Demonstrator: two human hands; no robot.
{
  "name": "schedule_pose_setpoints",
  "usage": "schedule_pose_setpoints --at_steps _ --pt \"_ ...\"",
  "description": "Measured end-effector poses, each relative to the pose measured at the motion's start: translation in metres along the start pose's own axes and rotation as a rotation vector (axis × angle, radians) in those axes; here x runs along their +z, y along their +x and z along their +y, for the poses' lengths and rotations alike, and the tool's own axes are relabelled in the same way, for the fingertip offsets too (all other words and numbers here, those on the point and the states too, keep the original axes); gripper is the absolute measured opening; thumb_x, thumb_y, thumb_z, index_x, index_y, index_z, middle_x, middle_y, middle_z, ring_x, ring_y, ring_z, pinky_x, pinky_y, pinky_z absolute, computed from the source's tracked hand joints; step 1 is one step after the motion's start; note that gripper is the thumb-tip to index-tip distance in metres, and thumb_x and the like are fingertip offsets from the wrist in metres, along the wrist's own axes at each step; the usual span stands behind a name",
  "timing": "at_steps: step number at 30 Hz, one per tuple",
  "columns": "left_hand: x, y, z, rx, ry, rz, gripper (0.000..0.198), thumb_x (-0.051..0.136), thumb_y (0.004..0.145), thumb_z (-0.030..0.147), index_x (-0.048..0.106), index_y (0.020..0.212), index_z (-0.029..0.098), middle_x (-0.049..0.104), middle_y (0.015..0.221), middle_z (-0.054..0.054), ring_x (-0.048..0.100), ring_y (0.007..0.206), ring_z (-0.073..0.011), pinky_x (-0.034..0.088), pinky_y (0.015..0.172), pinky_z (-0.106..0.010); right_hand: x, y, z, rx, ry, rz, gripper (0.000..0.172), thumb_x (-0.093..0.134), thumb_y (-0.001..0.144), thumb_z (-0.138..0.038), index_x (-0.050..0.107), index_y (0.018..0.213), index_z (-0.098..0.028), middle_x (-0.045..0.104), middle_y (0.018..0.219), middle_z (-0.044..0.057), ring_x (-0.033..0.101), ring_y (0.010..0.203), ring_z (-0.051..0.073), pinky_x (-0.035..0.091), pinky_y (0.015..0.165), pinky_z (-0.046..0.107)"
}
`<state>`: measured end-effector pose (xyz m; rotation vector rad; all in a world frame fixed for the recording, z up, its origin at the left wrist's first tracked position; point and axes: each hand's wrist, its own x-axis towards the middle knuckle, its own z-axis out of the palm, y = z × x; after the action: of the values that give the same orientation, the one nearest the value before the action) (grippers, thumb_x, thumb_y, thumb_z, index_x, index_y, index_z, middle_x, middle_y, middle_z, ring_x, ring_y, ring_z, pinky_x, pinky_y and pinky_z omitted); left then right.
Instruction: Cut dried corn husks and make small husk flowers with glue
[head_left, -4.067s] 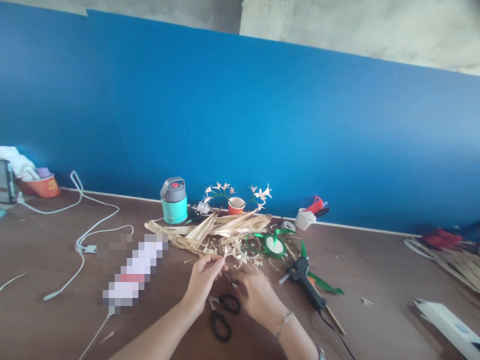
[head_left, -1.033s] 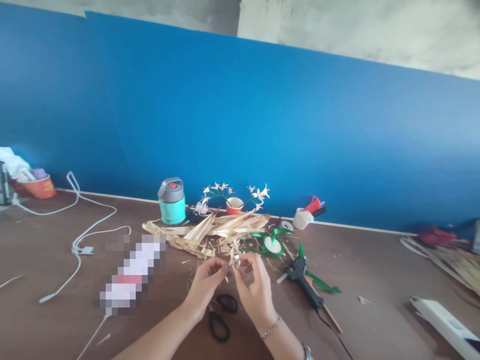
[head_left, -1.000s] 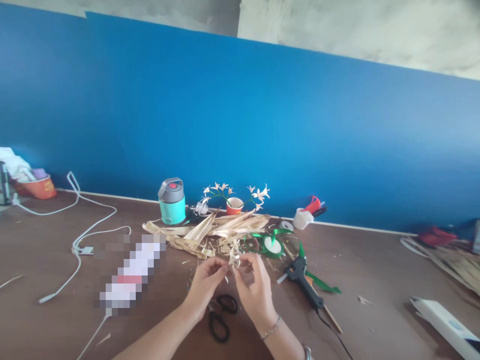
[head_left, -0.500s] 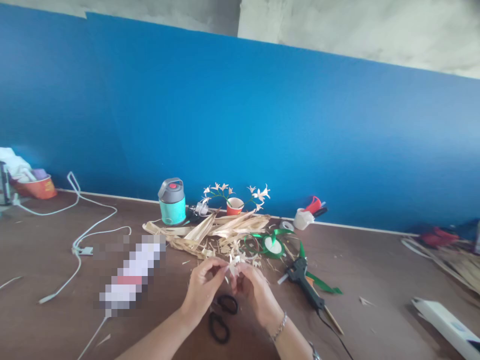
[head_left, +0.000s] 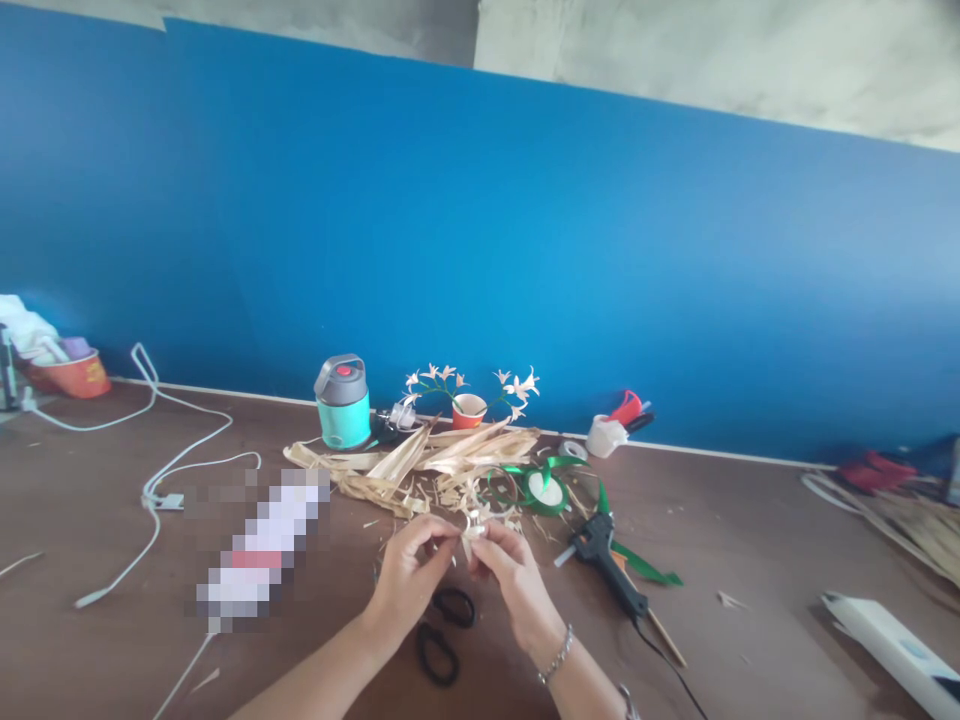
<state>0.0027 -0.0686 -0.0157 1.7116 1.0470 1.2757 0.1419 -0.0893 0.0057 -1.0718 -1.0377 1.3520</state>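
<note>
A patch of the table to the left of my hands is blurred into blocks, so I cannot tell what lies there. My forearms run off the near edge of the view, and the white box (head_left: 892, 650) at the far right is cut off by the corner. The pair of black scissors (head_left: 442, 630) lies on the table (head_left: 750, 560) under my wrists, its blades hidden by my left hand (head_left: 409, 580).

Between my fingertips sits a small pale husk piece (head_left: 472, 528), too small to make out its shape. My left hand pinches it from the left with thumb and forefinger, and my right hand (head_left: 510, 575) pinches it from the right, so the two grips meet on it just above the table. The piece stands at the far tips of both hands, just near of the heap of dried husks (head_left: 427, 462).

To the right of my right hand lies the black glue gun (head_left: 607, 562), close but not touching, with the green ribbon roll (head_left: 547, 490) beyond it. Farther back stand the teal flask (head_left: 343, 402) and a red cup (head_left: 469, 410) of small husk flowers.
</note>
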Motion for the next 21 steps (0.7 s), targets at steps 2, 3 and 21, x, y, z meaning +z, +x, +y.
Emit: schedule_pose_setpoints --at_steps 2,3,21 --pt "0.0002 0.0003 0.0005 0.016 0.006 0.001 0.011 0.054 0.079 0.021 0.064 0.074 0.019 0.067 0.073 -0.001 0.061 0.068 -0.015 0.045 0.064 -0.023 0.0004 0.0002 -0.0005 0.003 -0.003 0.006 0.019 0.06 0.069 -0.026 0.054 0.054 -0.016 0.05 0.052 -0.002 0.041 0.051 0.009 0.033 0.052 0.022" --pt "0.0002 0.0005 0.0003 0.024 0.009 0.002 0.011 0.054 0.079 0.02 0.064 0.074 0.018 0.067 0.072 -0.001 0.061 0.067 -0.0147 0.045 0.064 -0.023 0.0005 0.0002 -0.0007 0.004 -0.003 0.009 0.019 0.06 0.068 -0.026 0.054 0.054 -0.016 0.05 0.052 -0.002 0.041 0.051 0.009 0.033 0.052 0.022" --pt "0.0002 0.0007 0.0011 0.065 0.035 0.016 0.012 0.053 0.078 0.019 0.064 0.074 0.019 0.067 0.071 -0.002 0.061 0.066 -0.0147 0.046 0.062 -0.023 -0.0007 0.0014 0.0005 0.004 0.003 0.041 0.018 0.063 0.066 -0.028 0.057 0.055 -0.015 0.052 0.05 -0.003 0.042 0.05 0.009 0.033 0.051 0.021"
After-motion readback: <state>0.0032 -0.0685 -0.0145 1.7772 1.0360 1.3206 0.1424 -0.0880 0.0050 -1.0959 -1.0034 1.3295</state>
